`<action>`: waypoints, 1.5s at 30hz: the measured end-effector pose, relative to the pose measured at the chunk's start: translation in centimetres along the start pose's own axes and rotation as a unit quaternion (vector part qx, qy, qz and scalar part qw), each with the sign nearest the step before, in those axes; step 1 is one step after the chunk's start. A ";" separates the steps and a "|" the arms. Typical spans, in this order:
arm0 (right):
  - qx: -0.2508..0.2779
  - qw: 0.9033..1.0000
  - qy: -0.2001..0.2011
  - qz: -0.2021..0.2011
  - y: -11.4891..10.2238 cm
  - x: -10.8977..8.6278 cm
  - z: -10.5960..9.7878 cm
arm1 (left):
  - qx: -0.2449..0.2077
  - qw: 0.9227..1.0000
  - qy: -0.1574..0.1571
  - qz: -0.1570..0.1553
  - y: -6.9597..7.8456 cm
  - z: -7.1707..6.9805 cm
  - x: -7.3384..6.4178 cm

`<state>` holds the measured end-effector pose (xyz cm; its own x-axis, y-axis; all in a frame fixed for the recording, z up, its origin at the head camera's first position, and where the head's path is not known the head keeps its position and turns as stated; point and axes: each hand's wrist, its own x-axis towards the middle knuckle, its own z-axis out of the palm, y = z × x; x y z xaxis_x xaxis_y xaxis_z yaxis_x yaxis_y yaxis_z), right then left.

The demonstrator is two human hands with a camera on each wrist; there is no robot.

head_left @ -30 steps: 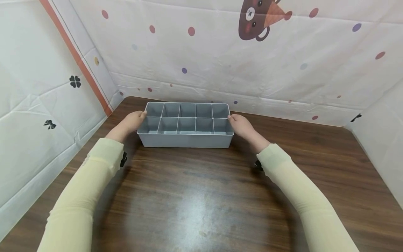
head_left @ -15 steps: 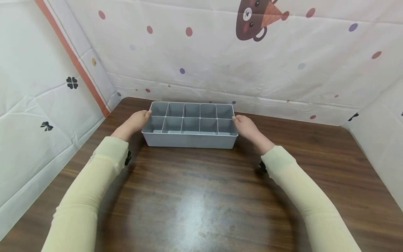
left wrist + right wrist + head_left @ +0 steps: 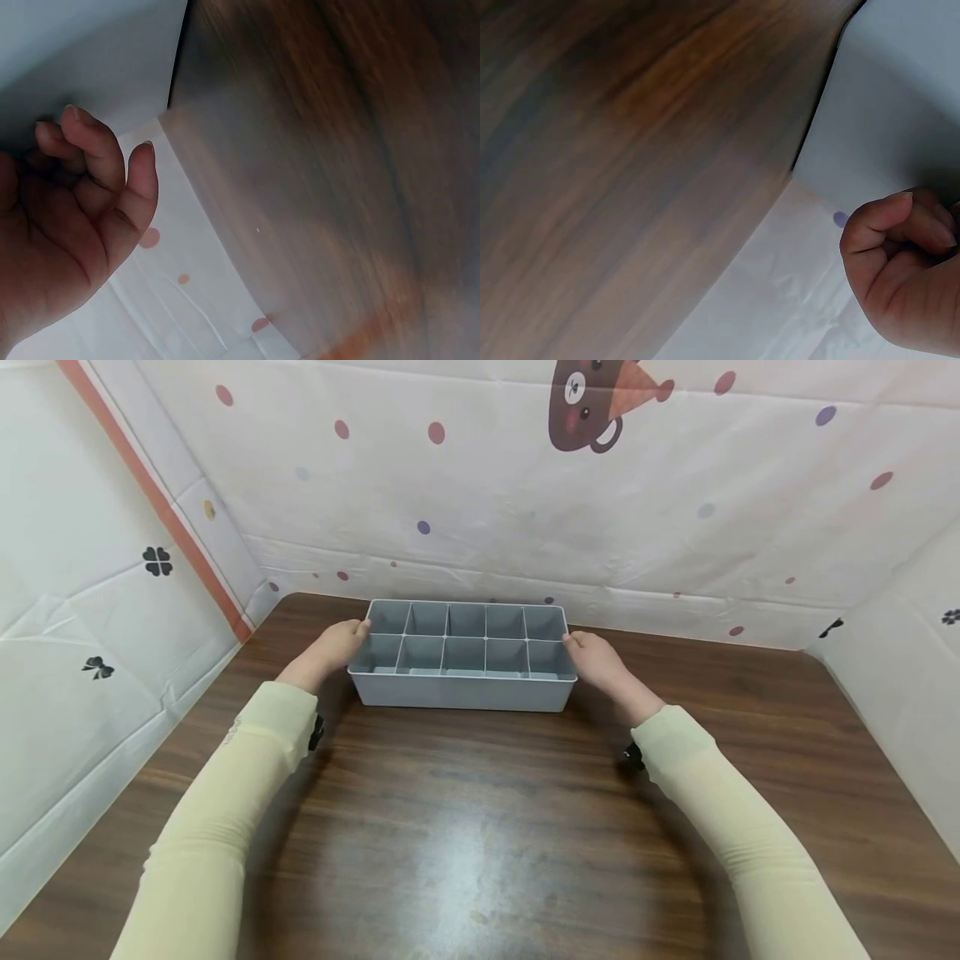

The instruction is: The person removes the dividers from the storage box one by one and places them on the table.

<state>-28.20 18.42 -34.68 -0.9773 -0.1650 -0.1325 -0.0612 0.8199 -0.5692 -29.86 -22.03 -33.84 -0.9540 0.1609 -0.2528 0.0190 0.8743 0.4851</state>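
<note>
A grey divided storage box (image 3: 463,692), split into two rows of small compartments, sits at the back of the wooden table. My left hand (image 3: 339,645) grips its left end, the thumb over the rim. At the opposite end my right hand (image 3: 595,657) holds the rim in the same way. The left wrist view shows the curled fingers (image 3: 97,150) of that hand against the box's side wall (image 3: 120,75). In the right wrist view, bent fingers (image 3: 881,217) press at the other end wall (image 3: 885,112). Both thumbs are hidden in the wrist views.
The dark wooden table (image 3: 465,827) runs up to a white sheet (image 3: 495,510) with coloured dots and a bear print, close behind the box. Another white sheet (image 3: 82,593) with an orange stripe borders the left side. A white sheet (image 3: 907,635) also stands on the right.
The box has slid a little to the right along the table's back, both hands moving with it and keeping their hold. The head view has shifted slightly.
</note>
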 end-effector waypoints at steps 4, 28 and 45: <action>-0.002 1.000 0.000 0.006 0.3 -0.1 -0.4 | -0.003 1.000 0.000 0.002 0.5 0.2 0.3; -0.009 1.000 0.010 0.019 2.5 -1.2 -2.3 | 0.004 1.000 0.013 0.027 3.1 1.5 2.3; 0.006 0.999 0.014 0.040 3.4 -1.8 -2.6 | 0.005 0.999 0.005 0.031 4.1 2.2 3.1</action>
<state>-27.17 22.94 -34.26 -0.9843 -0.0828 -0.1557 0.0206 0.8229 -0.5679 -32.11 -16.98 -34.50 -0.9541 0.2099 -0.2138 0.0806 0.8670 0.4918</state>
